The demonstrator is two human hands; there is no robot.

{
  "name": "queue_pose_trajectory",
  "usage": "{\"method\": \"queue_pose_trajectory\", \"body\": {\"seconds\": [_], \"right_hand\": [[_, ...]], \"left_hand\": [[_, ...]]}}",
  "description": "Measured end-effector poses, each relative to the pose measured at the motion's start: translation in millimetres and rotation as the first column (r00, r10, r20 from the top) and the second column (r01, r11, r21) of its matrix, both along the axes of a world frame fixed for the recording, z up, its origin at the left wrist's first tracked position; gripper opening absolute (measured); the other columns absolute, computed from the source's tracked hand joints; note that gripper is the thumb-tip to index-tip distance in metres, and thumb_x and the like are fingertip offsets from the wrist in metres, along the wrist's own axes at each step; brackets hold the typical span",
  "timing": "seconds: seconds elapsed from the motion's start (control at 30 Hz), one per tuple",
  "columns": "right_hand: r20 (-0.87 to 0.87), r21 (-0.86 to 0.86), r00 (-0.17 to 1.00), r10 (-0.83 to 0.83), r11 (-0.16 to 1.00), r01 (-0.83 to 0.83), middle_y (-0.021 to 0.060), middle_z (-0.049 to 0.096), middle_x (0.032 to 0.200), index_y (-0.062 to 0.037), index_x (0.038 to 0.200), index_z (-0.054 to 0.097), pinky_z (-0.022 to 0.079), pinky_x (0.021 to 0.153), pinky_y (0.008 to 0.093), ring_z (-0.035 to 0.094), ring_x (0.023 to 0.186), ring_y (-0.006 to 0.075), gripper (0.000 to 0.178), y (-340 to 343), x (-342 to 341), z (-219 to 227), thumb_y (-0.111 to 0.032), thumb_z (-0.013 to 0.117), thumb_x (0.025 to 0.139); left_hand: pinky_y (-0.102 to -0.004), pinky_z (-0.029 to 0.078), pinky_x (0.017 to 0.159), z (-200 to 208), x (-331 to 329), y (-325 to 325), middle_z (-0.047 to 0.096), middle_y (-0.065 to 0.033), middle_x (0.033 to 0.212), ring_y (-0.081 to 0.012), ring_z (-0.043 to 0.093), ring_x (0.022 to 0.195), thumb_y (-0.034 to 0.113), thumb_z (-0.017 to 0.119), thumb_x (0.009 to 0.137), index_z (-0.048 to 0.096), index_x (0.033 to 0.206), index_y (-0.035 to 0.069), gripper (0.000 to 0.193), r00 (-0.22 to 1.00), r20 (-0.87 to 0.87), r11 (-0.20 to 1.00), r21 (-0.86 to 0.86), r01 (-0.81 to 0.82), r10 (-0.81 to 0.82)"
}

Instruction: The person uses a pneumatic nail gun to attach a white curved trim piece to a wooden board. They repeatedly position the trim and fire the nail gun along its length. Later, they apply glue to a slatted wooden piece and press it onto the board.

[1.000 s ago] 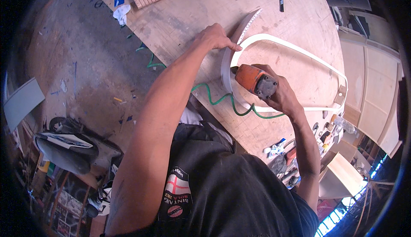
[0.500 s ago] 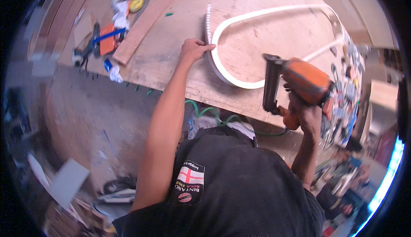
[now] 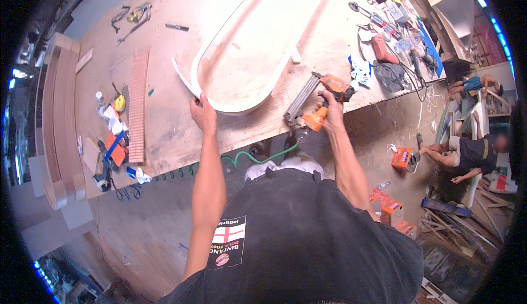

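Note:
A long white loop-shaped frame (image 3: 236, 108) with a rounded near end lies on the wooden workbench (image 3: 170, 57). Against the left of its curve is a narrow white strip (image 3: 183, 76) with close notches, its free end splaying outward. My left hand (image 3: 204, 116) pinches the strip's lower end against the frame, thumb on top. My right hand (image 3: 331, 112) is wrapped around the handle of an orange and black nail gun (image 3: 335, 84). The gun is near the bench's front edge, right of the frame and apart from it, its long magazine pointing left. Its trigger is hidden.
A green coiled hose (image 3: 236, 159) runs along the bench's front edge. A reddish board (image 3: 138, 106) and an orange tool (image 3: 114, 149) lie on the left. Assorted tools and a dark bag (image 3: 391, 77) crowd the right. Beyond, a person (image 3: 472, 153) sits near wood scraps.
My view has turned, showing more of the bench's right side. The nail gun has moved away from the frame's curve. My left hand still pinches the strip at the frame.

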State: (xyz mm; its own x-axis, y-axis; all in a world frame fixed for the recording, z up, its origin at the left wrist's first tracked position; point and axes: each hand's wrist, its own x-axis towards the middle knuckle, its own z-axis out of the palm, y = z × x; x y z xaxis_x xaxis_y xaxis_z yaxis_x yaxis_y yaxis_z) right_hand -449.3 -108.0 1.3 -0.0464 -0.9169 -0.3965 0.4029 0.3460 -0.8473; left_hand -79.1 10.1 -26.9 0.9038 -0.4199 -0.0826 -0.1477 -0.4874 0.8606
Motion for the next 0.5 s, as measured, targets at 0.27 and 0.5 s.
{"method": "queue_pose_trajectory", "body": {"seconds": [0.27, 0.5], "right_hand": [[0.089, 0.068, 0.994, -0.06, 0.996, 0.054, 0.0036, 0.065, 0.091, -0.0074, 0.11, 0.063, 0.056, 0.055, 0.0342, 0.061, 0.062, 0.0146, 0.025, -24.7, -21.5, -48.1, -0.023, 0.075, 0.095], [-0.44, 0.148, 0.867, 0.233, 0.971, -0.186, 0.0155, 0.071, 0.111, 0.0062, 0.118, 0.069, 0.06, 0.065, 0.0397, 0.071, 0.084, 0.0244, 0.064, -23.8, -48.8, -76.6, -0.053, 0.072, 0.094]], "left_hand": [[-0.0494, 0.046, 0.103, -18.9, -75.1, -19.7, 0.062, -0.0338, 0.13, -0.0475, 0.06, 0.121, 0.023, 0.06, 0.102, 0.04, 0.146, -0.008, 0.057, 1.0, 0.013, 0.985, -0.174, -0.012, 0.015], [-0.0489, 0.044, 0.106, -17.1, -99.3, -13.6, 0.057, -0.0337, 0.135, -0.0468, 0.057, 0.126, 0.015, 0.063, 0.099, 0.035, 0.148, -0.009, 0.061, 0.968, 0.133, 0.97, -0.15, -0.191, 0.212]]}}
